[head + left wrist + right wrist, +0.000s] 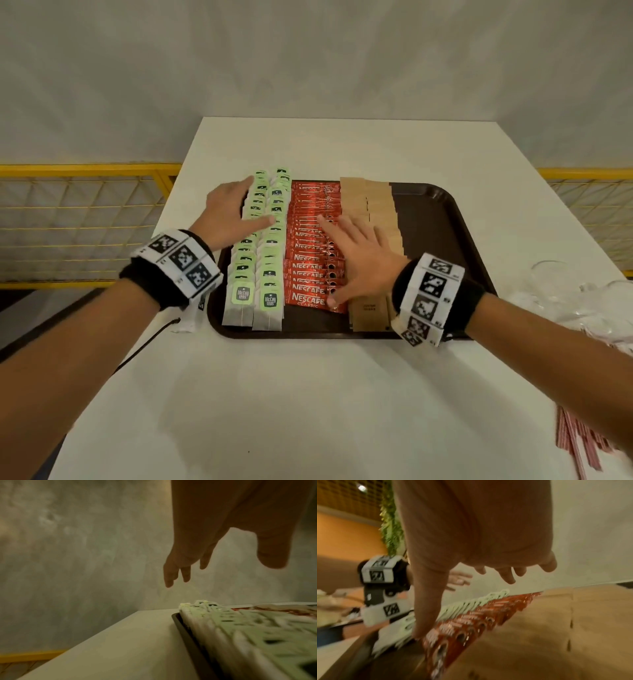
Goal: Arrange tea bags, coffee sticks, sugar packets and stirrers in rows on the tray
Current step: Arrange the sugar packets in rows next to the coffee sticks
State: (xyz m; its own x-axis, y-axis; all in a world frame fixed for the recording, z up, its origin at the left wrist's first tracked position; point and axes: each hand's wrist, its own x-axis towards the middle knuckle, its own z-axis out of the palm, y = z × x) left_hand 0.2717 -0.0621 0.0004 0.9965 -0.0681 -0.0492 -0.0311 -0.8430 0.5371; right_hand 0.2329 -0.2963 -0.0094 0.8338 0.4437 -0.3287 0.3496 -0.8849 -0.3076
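White table [308, 394] holds brown tray [442, 219]: tea bags [260, 260] left, coffee sticks [310, 246] middle, sugar packets [371, 209] right. Left hand [233, 212] and right hand [363, 260] flat over rows, fingers straight, slightly spread. Stirrers [579, 438] lie off-tray, near right.

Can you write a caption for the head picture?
Both open hands straighten rows on the tray.

Even, soft light is falling on the tabletop [308, 394] in the head view, casting faint shadows under the forearms; straight edges are bowing toward the corners. Both wrist views are showing dim and yellowish, with motion blur smearing the tea bags [257, 635] and the sugar packets [556, 628] up close
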